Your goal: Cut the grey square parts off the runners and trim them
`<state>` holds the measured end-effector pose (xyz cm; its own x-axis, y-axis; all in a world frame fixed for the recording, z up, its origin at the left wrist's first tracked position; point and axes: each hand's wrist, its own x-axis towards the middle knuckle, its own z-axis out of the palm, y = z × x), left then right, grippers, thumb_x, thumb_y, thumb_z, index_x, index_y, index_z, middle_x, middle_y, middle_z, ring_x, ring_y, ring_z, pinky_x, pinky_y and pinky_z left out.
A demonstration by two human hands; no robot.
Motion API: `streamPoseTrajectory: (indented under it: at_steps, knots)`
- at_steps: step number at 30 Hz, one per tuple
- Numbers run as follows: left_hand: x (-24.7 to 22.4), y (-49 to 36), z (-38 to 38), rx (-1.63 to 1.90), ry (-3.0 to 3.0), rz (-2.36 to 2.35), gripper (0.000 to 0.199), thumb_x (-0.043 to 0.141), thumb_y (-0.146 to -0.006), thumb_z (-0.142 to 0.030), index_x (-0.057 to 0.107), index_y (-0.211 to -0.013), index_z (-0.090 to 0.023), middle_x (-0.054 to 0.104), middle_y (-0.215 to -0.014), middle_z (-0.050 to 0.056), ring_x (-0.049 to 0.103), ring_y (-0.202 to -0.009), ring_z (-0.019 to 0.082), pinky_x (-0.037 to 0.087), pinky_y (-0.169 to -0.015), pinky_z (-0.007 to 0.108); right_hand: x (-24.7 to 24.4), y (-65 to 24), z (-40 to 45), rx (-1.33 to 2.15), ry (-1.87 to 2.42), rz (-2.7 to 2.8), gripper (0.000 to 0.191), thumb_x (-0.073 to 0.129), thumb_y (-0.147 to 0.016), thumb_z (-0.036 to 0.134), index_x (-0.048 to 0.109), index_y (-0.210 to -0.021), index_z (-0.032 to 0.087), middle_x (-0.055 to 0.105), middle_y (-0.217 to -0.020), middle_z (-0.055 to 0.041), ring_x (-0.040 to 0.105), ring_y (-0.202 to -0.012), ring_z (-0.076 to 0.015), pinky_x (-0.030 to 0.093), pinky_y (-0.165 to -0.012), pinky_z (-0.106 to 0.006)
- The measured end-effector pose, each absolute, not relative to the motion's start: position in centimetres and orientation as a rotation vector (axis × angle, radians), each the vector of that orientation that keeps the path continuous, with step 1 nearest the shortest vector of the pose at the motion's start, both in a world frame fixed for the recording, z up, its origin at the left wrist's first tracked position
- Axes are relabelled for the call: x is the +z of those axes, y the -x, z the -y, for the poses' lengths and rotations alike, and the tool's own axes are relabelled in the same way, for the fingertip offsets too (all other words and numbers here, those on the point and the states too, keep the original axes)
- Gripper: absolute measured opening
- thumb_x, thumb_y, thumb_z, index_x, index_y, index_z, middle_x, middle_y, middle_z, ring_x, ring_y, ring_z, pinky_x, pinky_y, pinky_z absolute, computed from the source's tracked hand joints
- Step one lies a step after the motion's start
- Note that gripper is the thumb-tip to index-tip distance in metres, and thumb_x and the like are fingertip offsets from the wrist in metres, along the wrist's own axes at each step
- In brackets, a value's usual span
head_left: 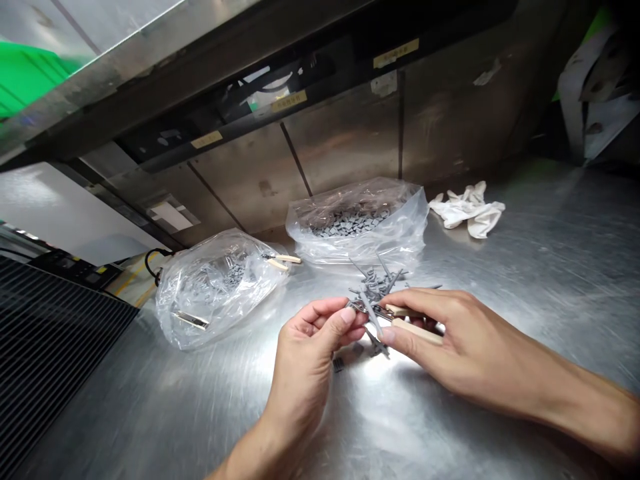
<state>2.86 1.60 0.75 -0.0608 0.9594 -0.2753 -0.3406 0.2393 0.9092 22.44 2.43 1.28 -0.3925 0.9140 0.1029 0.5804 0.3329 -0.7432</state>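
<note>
My left hand (320, 340) pinches a grey plastic sprue piece (369, 310) between thumb and fingers. In my right hand (440, 330) is a pair of nippers with cream handles (416, 331). Their jaws meet the grey piece near my left fingertips; whether they are closed on it I cannot tell. Behind both hands lies a pile of grey sprues (377, 283) with thin arms sticking out. Below my fingers, several small grey parts (339, 364) rest on the metal tabletop (400, 433), partly hidden by the left hand.
At the back stands an open clear bag (357, 223) of small grey parts. Another clear bag (220, 287) lies left, with cream-handled pliers (283, 261) at its edge and a small metal strip (191, 320) on it. White gloves (470, 210) lie crumpled right. A metal shelf (200, 53) overhangs.
</note>
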Motion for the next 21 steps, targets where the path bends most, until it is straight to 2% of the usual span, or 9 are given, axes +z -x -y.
streamPoseTrajectory:
  at_steps: [7, 11, 18, 21]
  knots:
    - [0.35, -2.68, -1.34, 1.233, -0.854, -1.233, 0.026, 0.087, -0.072, -0.029, 0.076, -0.092, -0.015, 0.080, -0.079, 0.005, 0.075, -0.074, 0.016, 0.061, -0.078, 0.028, 1.29, -22.29, -2.34, 0.767, 1.313, 2.080, 0.025, 0.057, -0.095, 0.048, 0.067, -0.096, 0.026, 0.071, -0.091, -0.0001, 0.063, -0.079, -0.0177, 0.043, -0.065, -0.030]
    - [0.05, -2.78, -1.18, 1.235, -0.872, -1.233, 0.024, 0.086, -0.074, -0.028, 0.077, -0.092, -0.016, 0.080, -0.082, 0.006, 0.075, -0.077, 0.018, 0.061, -0.080, 0.030, 1.07, -22.22, -2.46, 0.737, 1.293, 2.097, 0.021, 0.057, -0.095, 0.042, 0.067, -0.104, 0.025, 0.071, -0.094, -0.0009, 0.065, -0.087, -0.0195, 0.045, -0.069, -0.031]
    - [0.14, -2.76, -1.09, 1.231, -0.859, -1.253, 0.027, 0.088, -0.071, -0.031, 0.077, -0.091, -0.015, 0.080, -0.077, 0.006, 0.076, -0.074, 0.019, 0.061, -0.076, 0.031, 0.49, -22.57, -2.29, 0.572, 1.185, 2.159, 0.014, 0.055, -0.095, 0.034, 0.065, -0.096, 0.024, 0.069, -0.093, -0.0039, 0.063, -0.084, -0.0209, 0.046, -0.072, -0.035]
    - [0.37, -2.74, -1.13, 1.230, -0.862, -1.253, 0.025, 0.088, -0.070, -0.030, 0.078, -0.088, -0.015, 0.080, -0.075, 0.006, 0.075, -0.071, 0.018, 0.060, -0.074, 0.028, 0.44, -22.72, -2.25, 0.541, 1.168, 2.183, 0.018, 0.053, -0.096, 0.035, 0.067, -0.102, 0.024, 0.068, -0.091, -0.0035, 0.063, -0.081, -0.0202, 0.045, -0.069, -0.035]
